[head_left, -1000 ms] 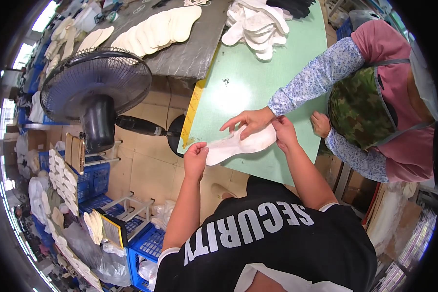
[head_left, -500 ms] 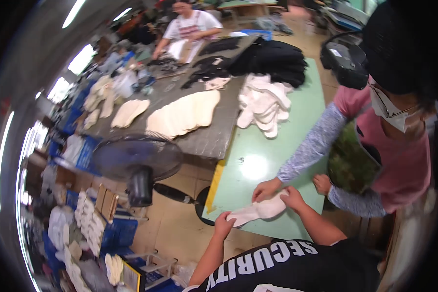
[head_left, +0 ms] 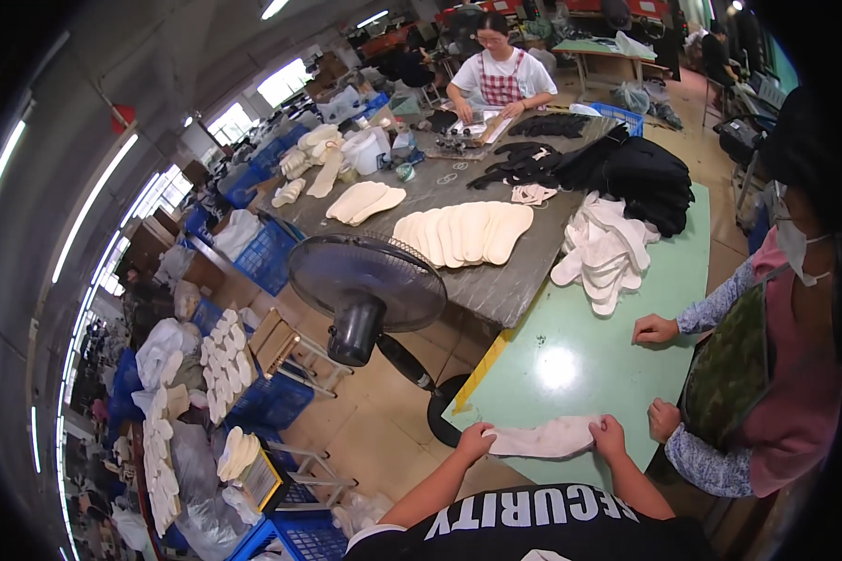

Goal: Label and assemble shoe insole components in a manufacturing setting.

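Stretched between my two hands at the near edge of the green tabletop (head_left: 505,393) is a white, sock-shaped cloth piece (head_left: 544,439). My left hand (head_left: 477,440) pinches its left end, and my right hand (head_left: 609,437) grips the right end. The piece lies low over the table, fairly flat and slightly curved. A co-worker's hand (head_left: 656,329) rests on the table's right side, apart from the cloth. Their other hand (head_left: 664,420) is loosely curled at the table edge. Farther back on the green top sits a heap of similar white pieces (head_left: 603,248).
A black fan (head_left: 365,285) stands left of the table. Behind it, a grey table (head_left: 500,285) bears a row of cream sole-shaped pieces (head_left: 468,234) and a black cloth stack (head_left: 641,178). Another person (head_left: 503,79) works at its far side. Blue crates (head_left: 267,257) line the left.
The co-worker's hand has drawn back from the cloth to the right. I still hold both ends, now pulled straighter. My view has shifted, showing more of the room.
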Tool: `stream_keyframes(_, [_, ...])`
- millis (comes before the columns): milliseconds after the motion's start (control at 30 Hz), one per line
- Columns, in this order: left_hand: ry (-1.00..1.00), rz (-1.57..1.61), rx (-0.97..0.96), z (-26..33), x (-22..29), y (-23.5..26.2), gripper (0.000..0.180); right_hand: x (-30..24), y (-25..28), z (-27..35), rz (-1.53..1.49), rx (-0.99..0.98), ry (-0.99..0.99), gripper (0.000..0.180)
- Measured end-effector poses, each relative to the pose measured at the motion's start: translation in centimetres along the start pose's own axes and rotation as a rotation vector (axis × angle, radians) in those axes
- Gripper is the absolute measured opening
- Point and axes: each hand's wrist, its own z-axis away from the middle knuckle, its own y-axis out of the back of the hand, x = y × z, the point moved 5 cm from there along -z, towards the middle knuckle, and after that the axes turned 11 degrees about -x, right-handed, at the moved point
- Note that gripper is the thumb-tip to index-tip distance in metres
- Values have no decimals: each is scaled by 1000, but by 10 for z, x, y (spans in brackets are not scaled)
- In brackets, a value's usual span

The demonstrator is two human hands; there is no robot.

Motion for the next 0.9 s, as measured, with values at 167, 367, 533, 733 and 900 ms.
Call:
stream_keyframes(167, [-24, 11, -1, 0, 2, -1, 35, -16, 1, 11, -90, -8, -25, 13])
stream_keyframes(367, [12, 42, -15, 6, 1, 2, 41, 2, 1, -5, -57, -31, -32, 15])
stream_keyframes(533, [-139, 222, 14, 24, 130, 91, 55, 23, 13, -4, -117, 81, -81, 17])
stream_keyframes(733, [-527, 655, 327, 66, 264, 397, 29, 63, -1, -14, 181, 172, 43, 24])
stream_keyframes(900, [-455, 425, 537, 57, 291, 459, 41, 7, -25, 26, -63, 54, -87, 22])
